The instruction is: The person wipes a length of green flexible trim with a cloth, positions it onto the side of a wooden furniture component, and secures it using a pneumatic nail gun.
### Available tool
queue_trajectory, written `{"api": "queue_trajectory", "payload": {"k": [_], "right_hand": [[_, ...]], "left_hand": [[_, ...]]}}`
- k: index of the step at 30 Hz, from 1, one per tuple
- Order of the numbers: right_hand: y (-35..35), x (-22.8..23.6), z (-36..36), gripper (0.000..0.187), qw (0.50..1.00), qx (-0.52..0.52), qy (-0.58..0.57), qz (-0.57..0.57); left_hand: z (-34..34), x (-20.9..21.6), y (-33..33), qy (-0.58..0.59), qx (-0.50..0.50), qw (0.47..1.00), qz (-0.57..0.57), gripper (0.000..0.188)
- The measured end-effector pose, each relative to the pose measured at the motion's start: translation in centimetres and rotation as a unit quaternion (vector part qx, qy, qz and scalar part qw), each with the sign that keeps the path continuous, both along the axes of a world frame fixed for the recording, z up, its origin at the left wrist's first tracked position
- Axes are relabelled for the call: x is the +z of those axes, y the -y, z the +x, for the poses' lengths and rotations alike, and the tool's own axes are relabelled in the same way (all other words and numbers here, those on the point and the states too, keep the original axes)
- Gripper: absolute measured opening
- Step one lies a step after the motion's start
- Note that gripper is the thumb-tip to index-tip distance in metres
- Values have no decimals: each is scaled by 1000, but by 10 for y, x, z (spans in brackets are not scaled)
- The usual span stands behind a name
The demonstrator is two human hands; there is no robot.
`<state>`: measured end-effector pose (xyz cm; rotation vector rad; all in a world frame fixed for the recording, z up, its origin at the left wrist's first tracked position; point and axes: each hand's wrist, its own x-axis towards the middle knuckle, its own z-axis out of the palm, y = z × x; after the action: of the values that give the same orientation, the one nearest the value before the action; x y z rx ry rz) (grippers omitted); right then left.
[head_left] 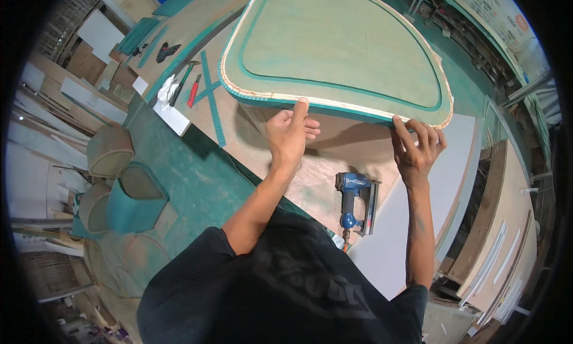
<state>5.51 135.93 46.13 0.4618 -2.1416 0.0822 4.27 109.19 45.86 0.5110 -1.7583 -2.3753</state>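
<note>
The green panel (340, 39) is before me, above the brown table (292, 186), and its pale edge strip (268, 96) is best pressed evenly. My left hand (287, 135) is half open, thumb on the strip; my right hand (418, 152) bends at the rim, any grip underneath I cannot tell, and the panel's far edge is cut off.

Your left hand (289, 133) and right hand (416, 154) touch the rounded panel (334, 42) along its near edge, a blue nail gun (348, 195) before it.

Green floor (194, 180), wooden boards (498, 192), loaded shelving (477, 41)
</note>
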Motion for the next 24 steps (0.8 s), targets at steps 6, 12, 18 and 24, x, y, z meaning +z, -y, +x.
{"api": "queue_trajectory", "payload": {"k": [6, 12, 18, 24], "right_hand": [[2, -1, 1, 49, 1000, -3, 1, 1], [2, -3, 1, 47, 1000, -7, -7, -3], [2, -8, 2, 48, 1000, -19, -12, -3], [4, -12, 1, 49, 1000, -24, -16, -11]], "left_hand": [[-1, -2, 3, -4, -8, 1000, 3, 45], [-4, 4, 1, 36, 0, 999, 16, 43], [-3, 7, -1, 38, 16, 999, -2, 42], [-5, 6, -1, 40, 24, 999, 1, 40]]}}
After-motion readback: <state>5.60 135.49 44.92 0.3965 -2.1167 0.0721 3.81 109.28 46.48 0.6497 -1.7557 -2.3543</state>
